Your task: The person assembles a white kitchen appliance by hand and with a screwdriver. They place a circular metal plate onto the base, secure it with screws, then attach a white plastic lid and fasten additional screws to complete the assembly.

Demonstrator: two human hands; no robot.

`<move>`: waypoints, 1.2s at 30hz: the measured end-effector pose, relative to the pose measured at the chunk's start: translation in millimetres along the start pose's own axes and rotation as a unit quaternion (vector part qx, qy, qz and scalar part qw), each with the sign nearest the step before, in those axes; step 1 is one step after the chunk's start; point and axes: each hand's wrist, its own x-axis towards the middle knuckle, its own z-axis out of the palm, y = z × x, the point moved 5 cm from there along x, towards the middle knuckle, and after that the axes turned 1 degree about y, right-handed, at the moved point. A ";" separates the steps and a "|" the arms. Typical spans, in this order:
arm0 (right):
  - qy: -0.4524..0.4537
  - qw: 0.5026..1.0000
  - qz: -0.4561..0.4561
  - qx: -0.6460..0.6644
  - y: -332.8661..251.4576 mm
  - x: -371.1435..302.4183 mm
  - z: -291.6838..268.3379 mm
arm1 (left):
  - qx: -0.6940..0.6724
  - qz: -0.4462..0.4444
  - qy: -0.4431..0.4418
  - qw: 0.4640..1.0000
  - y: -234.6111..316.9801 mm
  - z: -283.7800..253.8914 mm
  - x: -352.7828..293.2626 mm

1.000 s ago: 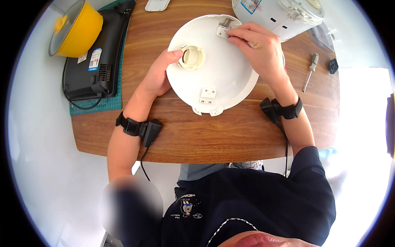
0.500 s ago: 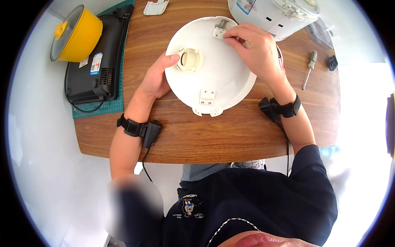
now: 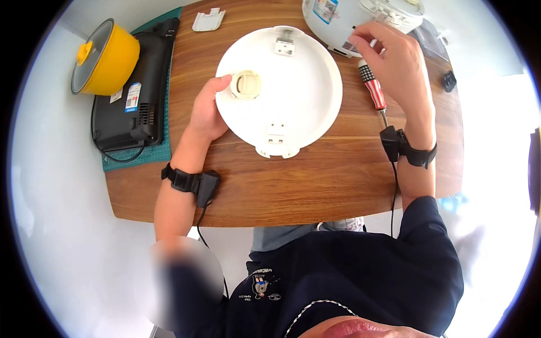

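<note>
My left hand (image 3: 209, 110) grips the left rim of a white round lid (image 3: 307, 96), thumb on top beside a cream round fitting (image 3: 246, 84). At the lid's far edge sits a small hinge bracket (image 3: 285, 45) with a metal part; a second white bracket (image 3: 275, 134) is on the near side. My right hand (image 3: 397, 65) is off the lid, raised near the white cooker body (image 3: 344, 28). Its thumb and index finger are pinched; whatever they hold, if anything, is too small to make out. Under that hand lies a screwdriver (image 3: 373, 87) with a striped red-and-white and checked handle.
At left, a yellow pot (image 3: 115, 59) with a lid rests on a black appliance (image 3: 127, 115) over a green cutting mat (image 3: 138, 159). A small white cover (image 3: 208, 21) lies at the back. A black knob (image 3: 449, 81) and a clear plastic piece (image 3: 433, 42) are at right.
My right hand has left the far bracket and moved right, toward the cooker body. The lid in my left hand has shifted slightly left. The striped screwdriver handle now shows.
</note>
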 end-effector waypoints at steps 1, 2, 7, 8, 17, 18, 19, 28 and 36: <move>-0.049 0.997 0.041 -0.053 7.8 -2.1 -5.6 | -0.004 0.002 -0.003 1.000 1.9 2.2 -1.9; -0.091 0.988 0.067 -0.101 15.5 -5.5 -7.6 | -0.009 0.004 -0.007 1.000 2.9 2.7 -2.6; -0.220 0.949 0.111 -0.199 48.4 -15.9 10.2 | -0.015 0.003 -0.003 1.000 3.0 1.9 0.5; -0.236 0.945 0.097 -0.203 51.6 -17.9 15.8 | -0.019 0.002 -0.003 1.000 3.3 3.1 0.6; -0.230 0.944 0.060 -0.228 43.0 -33.0 49.5 | -0.010 0.004 0.013 1.000 5.1 -1.5 -2.3; -0.231 0.946 0.058 -0.219 43.9 -36.5 53.7 | -0.009 0.004 0.010 1.000 4.4 -2.6 -1.9; -0.232 0.948 0.055 -0.210 44.4 -37.9 55.5 | -0.009 0.001 0.007 1.000 3.5 -4.0 -1.2; -0.113 0.992 -0.018 -0.052 -19.2 -21.6 -31.2 | 0.002 0.003 -0.024 1.000 3.3 -3.3 -1.6; 0.177 0.887 -0.091 0.415 -84.0 2.4 -65.7 | 0.020 0.007 -0.034 0.999 4.1 -2.4 -0.1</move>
